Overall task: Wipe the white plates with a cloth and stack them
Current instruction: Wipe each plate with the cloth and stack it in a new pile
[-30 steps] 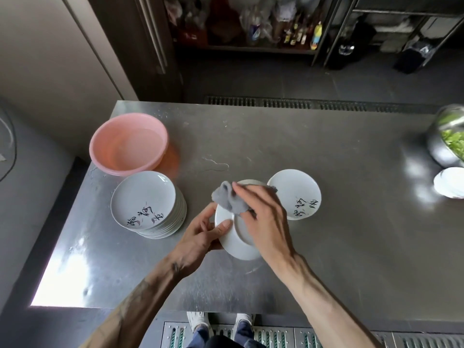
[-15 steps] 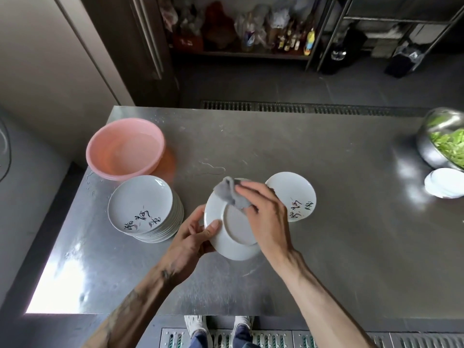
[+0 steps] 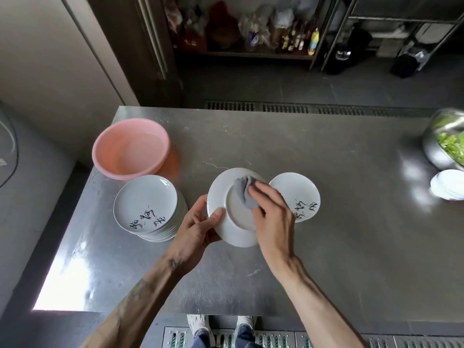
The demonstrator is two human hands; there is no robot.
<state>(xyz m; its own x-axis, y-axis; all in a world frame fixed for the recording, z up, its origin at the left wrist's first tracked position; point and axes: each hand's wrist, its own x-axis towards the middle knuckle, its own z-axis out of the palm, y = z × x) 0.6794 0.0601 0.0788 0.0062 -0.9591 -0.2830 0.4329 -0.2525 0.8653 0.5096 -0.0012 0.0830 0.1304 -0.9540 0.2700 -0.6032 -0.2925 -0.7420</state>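
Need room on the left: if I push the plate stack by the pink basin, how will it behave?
Likely heavy: the plate stack is many plates deep. The smooth steel table should let it slide rather than tip. Glazed plates may shift against each other.

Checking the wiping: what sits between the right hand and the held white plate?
In the head view, a crumpled grey cloth lies between the right hand and the round white ceramic plate, which the left hand grips by its rim.
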